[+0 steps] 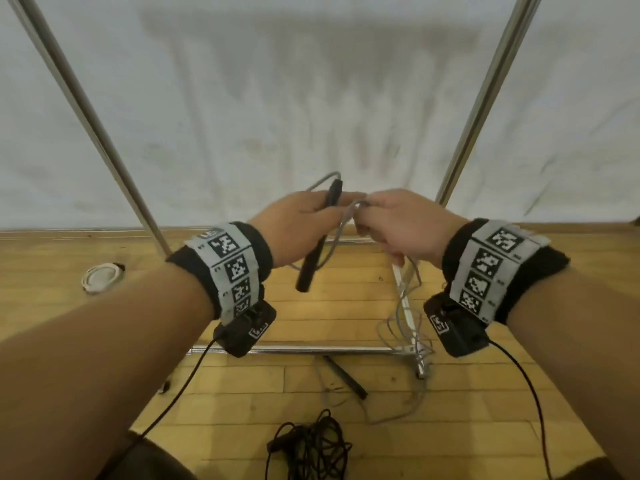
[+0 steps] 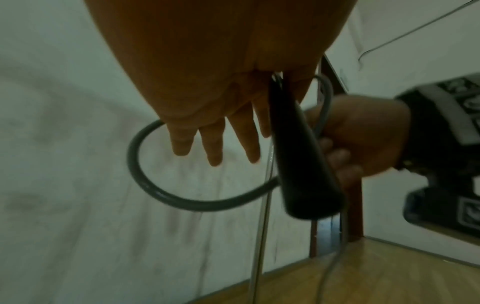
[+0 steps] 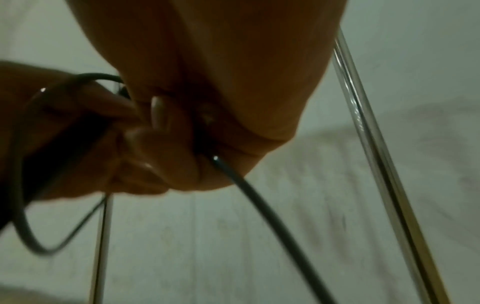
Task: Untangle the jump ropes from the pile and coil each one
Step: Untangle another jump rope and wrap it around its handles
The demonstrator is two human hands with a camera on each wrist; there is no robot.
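My left hand (image 1: 304,220) is raised and pinches the black handle (image 1: 313,258) of a grey jump rope (image 1: 403,317); the handle hangs down below the palm. In the left wrist view the handle (image 2: 298,164) sits beside the straight fingers (image 2: 215,148), with a grey loop (image 2: 145,185) curving behind them. My right hand (image 1: 391,223) touches the left hand and grips the grey rope in curled fingers (image 3: 161,144). The rope (image 3: 259,205) runs down from that fist to a loose heap on the floor. Its second black handle (image 1: 346,377) lies on the floor.
A tangled black rope (image 1: 311,445) lies at the near floor edge. A coiled white rope (image 1: 100,277) lies on the wood floor at left. Slanted metal poles (image 1: 86,109) (image 1: 485,98) and a floor bar (image 1: 311,348) frame the space before a white sheet (image 1: 311,81).
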